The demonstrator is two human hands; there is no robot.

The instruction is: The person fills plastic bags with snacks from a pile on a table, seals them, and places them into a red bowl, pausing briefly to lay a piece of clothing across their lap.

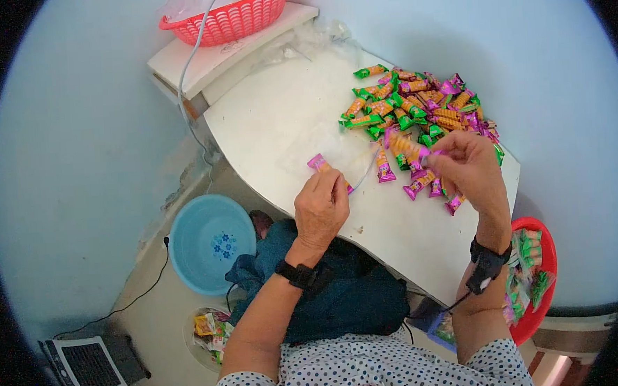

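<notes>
My left hand (321, 205) is closed over the near-left part of the white table. A pink-ended snack packet (317, 162) sticks out beyond its fingers, and a faint clear plastic bag (349, 157) lies spread beside it. My right hand (469, 162) pinches a pink snack packet (406, 147) by one end, tilted and slightly blurred, its other end pointing toward the bag. Just behind and under that hand spreads a heap of small green and pink snack packets (413, 106). Several loose pink ones lie at the heap's near edge.
A red basket (240, 20) stands on a white ledge at the back left. Crumpled clear plastic (315, 40) lies by the table's (263, 118) far edge. On the floor are a blue basin (193, 251) and a tub of wrappers (196, 332). A red basin (548, 250) of packets sits right.
</notes>
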